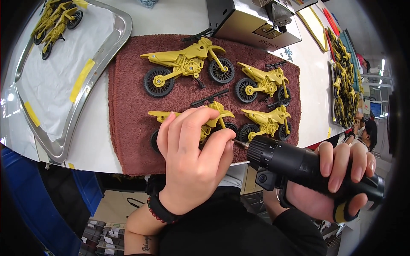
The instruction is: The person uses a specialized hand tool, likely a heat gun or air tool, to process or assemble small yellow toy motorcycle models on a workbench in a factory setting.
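My left hand (185,147) curls over a yellow toy motorcycle (222,112) with black wheels, hiding much of its body. The thumb and a finger come together by the front wheel, right at the tip of a bit. That bit belongs to a black electric screwdriver (286,158), held nearly level and pointing left. Around its body wraps my right hand (341,170). Three more toy motorcycles lie on their sides around the held one: a larger-looking one (188,61) behind, one (264,83) at the back right, one (269,120) to the right, close above the screwdriver.
A brown towel (128,85) lies under the motorcycles on a white table. On the left, a metal tray (123,32) lined with white holds more motorcycles. A box-shaped machine (256,30) stands behind, small screws (288,53) beside it. Another loaded tray (341,81) and people are at right.
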{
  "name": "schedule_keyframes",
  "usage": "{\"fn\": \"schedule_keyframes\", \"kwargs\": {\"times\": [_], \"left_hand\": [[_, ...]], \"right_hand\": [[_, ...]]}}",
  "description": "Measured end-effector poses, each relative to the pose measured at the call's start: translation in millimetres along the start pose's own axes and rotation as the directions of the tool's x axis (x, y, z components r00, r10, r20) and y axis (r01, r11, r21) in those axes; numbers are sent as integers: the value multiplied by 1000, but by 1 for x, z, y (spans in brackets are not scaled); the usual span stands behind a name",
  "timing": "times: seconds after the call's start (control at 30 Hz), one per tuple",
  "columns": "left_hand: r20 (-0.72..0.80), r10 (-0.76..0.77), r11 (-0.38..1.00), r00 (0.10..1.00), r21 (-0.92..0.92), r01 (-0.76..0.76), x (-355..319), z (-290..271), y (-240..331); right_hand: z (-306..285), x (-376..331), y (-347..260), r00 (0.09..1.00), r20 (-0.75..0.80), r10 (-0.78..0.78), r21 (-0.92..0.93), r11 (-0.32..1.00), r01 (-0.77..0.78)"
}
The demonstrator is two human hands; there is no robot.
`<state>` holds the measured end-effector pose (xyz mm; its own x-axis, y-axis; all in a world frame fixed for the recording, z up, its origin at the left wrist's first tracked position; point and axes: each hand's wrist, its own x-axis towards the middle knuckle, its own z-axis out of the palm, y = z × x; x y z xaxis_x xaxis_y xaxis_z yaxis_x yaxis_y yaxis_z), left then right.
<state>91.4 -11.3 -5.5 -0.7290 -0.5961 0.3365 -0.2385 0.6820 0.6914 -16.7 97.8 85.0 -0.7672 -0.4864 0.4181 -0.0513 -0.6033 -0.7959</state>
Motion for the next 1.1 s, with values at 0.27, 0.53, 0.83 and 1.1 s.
{"fn": "schedule_keyframes", "kwargs": {"times": [0.27,0.53,0.83,1.1], "left_hand": [[-18,7,999,1000,-40,-8,2,1,-1],[-14,10,999,1000,-41,-11,-2,-1,-2],[101,44,982,994,177,-62,-2,-3,-3],[91,34,992,995,118,-44,-2,-1,-3]], "right_hand": [[28,-9,4,995,-55,-87,-188,979,75],[24,4,7,991,133,-28,-128,991,45],[21,12,11,964,266,5,-147,988,36],[12,20,9,930,363,63,-155,988,-6]]}}
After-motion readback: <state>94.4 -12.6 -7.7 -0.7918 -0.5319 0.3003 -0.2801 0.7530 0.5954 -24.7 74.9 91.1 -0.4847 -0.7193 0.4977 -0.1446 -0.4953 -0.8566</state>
